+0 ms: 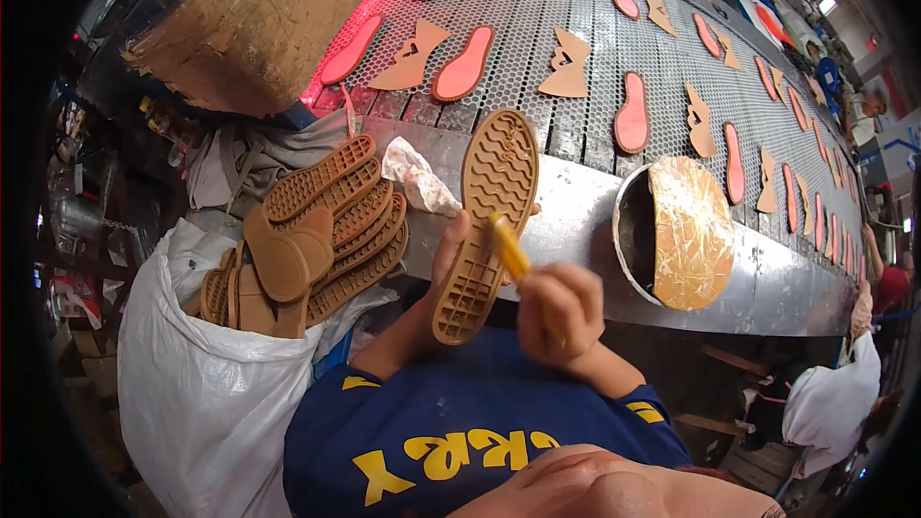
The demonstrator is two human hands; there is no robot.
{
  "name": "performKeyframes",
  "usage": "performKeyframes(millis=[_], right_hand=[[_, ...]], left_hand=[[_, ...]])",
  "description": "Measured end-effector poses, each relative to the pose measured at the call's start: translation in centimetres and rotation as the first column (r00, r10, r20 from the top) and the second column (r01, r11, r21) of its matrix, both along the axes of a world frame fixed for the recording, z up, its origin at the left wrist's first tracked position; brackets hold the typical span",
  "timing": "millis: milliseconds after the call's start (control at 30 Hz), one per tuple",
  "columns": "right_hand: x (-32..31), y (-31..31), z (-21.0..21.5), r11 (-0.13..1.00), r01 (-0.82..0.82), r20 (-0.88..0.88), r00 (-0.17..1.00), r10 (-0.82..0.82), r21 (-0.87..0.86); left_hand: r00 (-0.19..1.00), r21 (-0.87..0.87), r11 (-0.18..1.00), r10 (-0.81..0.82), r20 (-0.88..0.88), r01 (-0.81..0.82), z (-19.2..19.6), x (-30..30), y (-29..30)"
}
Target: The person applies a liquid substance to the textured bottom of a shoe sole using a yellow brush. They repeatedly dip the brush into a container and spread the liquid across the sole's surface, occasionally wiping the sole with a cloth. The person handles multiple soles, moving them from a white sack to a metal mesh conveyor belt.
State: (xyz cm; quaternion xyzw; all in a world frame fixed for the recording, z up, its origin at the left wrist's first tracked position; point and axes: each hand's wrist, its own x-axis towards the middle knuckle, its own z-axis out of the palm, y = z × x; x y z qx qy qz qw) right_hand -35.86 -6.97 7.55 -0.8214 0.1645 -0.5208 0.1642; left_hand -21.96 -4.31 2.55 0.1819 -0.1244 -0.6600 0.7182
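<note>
While left hand (449, 247) grips the tan sole (484, 225), right hand (559, 312) fisted around yellow brush (509, 247).

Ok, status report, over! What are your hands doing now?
Left hand holds tan shoe sole upright, tread facing up. Right hand grips yellow brush handle against sole. Nothing in between; glue tin sits to the right.

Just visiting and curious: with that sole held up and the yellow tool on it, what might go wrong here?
1. The left hand grips the tan sole only from behind, so it might slip as the right hand presses the yellow tool on it.
2. The round pot sits close to the right; an elbow swing could knock it.
3. The stacked soles lean from the white sack and could slide off.
</note>
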Motion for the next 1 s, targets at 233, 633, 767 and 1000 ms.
performKeyframes(millis=[233, 633, 767, 1000], right_hand=[[-1.1, -2.2, 0.4, 0.991, 0.105, 0.097, 0.989, -0.113, 0.087], [-6.0, -3.7, 0.0, 0.894, 0.067, 0.499, 0.810, -0.307, 0.442], [-7.8, -3.2, -0.5, 0.927, 0.128, 0.449, 0.845, -0.289, 0.354], [-11.1, -4.2, -4.9, 0.776, 0.257, 0.340, 0.788, -0.513, 0.576]], left_hand=[[0.986, -0.077, 0.985, -0.158, -0.052, 0.154, -2.0, 1.3, 0.4], [0.913, -0.223, 0.939, 0.316, 0.257, -0.263, 1.1, 7.3, -21.3], [0.947, 0.261, 0.912, 0.291, 0.135, -0.317, 2.2, 7.7, -23.5], [-0.480, -0.371, 0.816, 0.133, 0.867, -0.444, -2.4, 6.2, -6.9]])
